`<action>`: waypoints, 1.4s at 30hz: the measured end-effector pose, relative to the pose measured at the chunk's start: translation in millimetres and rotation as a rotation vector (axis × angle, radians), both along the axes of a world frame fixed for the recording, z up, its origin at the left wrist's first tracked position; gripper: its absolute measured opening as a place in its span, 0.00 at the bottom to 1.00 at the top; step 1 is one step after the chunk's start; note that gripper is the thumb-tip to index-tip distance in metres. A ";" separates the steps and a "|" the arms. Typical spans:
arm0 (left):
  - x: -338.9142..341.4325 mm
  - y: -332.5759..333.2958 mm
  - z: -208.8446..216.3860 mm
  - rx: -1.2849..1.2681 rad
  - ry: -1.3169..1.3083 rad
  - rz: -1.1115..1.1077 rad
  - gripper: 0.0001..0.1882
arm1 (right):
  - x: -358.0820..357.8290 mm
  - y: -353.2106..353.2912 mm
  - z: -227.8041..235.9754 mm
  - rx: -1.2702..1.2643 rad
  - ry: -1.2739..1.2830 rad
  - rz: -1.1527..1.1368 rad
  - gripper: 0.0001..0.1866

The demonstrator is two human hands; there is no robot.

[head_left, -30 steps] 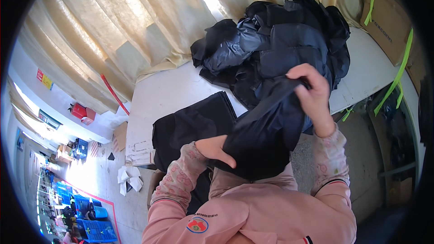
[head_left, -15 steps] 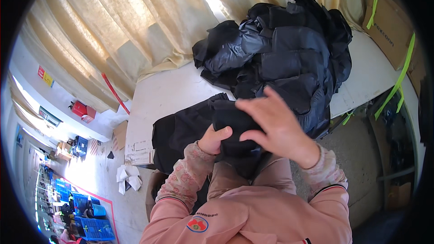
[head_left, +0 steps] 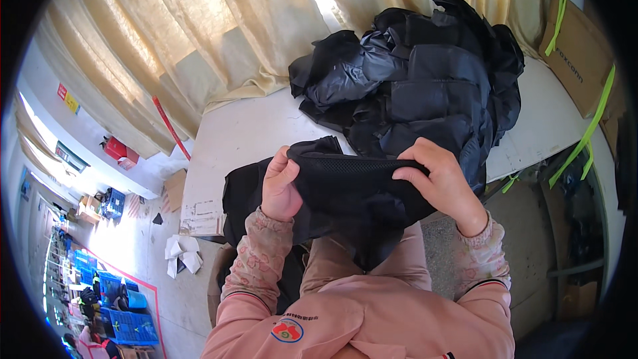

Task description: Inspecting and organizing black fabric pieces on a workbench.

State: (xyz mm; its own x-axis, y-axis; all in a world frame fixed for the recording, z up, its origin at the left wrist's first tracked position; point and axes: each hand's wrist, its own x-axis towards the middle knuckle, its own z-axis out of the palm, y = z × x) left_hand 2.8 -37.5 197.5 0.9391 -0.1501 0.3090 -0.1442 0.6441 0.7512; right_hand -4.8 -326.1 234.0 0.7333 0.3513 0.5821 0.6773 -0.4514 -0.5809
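Stretched between both hands is a black fabric piece (head_left: 352, 193) with a mesh strip along its upper edge. My left hand (head_left: 282, 189) pinches its upper left corner, thumb on top. At the upper right end, my right hand (head_left: 444, 183) grips the edge between thumb and fingers. The piece hangs over my lap and partly covers other black cloth (head_left: 247, 193) lying at the table's near edge. Beyond my hands, a large heap of black, partly shiny fabric pieces (head_left: 435, 86) lies on the white table (head_left: 229, 134).
Cream curtains (head_left: 173, 40) hang behind the table. A cardboard box (head_left: 578, 60) with yellow-green straps stands at the right. On the floor at the left are white paper scraps (head_left: 183, 254) and blue crates (head_left: 129, 326). A red strip (head_left: 171, 127) rises beside the table's left end.
My right hand has come down and taken hold of the fabric's right end. My left hand has moved left and up, and the piece is now spread wide between them.
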 end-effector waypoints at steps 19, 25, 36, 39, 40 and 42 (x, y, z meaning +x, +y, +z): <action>-8.7 55.8 -136.8 1.245 0.051 -0.447 0.37 | 35.1 -22.7 52.0 0.267 0.222 -0.017 0.10; -66.0 -22.7 -192.0 0.553 0.196 -0.099 0.63 | 37.4 2.8 71.6 0.884 0.496 0.264 0.11; -7.7 -74.0 -134.7 -0.146 0.512 -0.098 0.31 | 20.2 42.8 63.2 1.020 0.638 0.485 0.12; -6.0 -76.8 -129.2 -0.261 0.586 -0.323 0.36 | 16.9 38.7 64.2 1.080 0.665 0.505 0.12; -7.8 -79.1 -130.7 -0.297 0.596 -0.381 0.37 | 16.1 36.6 65.8 1.104 0.672 0.508 0.13; -12.1 -86.2 -138.6 -0.209 0.604 -0.428 0.37 | 13.5 32.9 70.2 1.123 0.683 0.566 0.17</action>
